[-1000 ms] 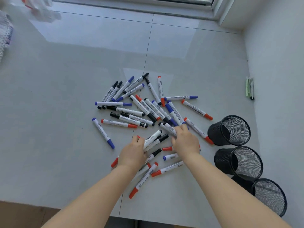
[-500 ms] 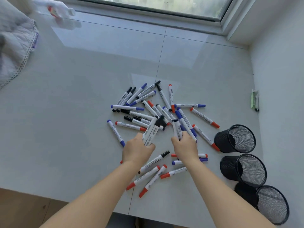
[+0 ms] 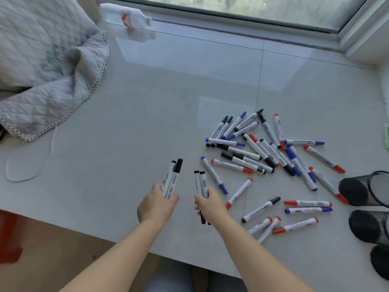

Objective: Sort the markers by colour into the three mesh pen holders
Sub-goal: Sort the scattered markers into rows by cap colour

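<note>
A heap of white markers [image 3: 271,152] with black, blue and red caps lies on the grey tiled surface, right of centre. My left hand [image 3: 156,205] grips a bunch of black-capped markers [image 3: 173,178], held upright above the surface. My right hand [image 3: 210,205] grips two black-capped markers [image 3: 201,183], also upright, just left of the heap. Three black mesh pen holders lie on their sides at the right edge: the farthest [image 3: 357,191], the middle one [image 3: 366,226], and the nearest [image 3: 380,264], which is cut off by the frame.
A quilted grey blanket [image 3: 46,66] covers the far left. A white bottle [image 3: 126,14] lies by the window frame at the back. A green item [image 3: 387,138] rests against the right wall. The surface's front edge [image 3: 126,243] runs just under my forearms.
Both hands have lifted black markers out of the heap and pulled back to its left. The camera view has swung left, bringing the blanket into sight.
</note>
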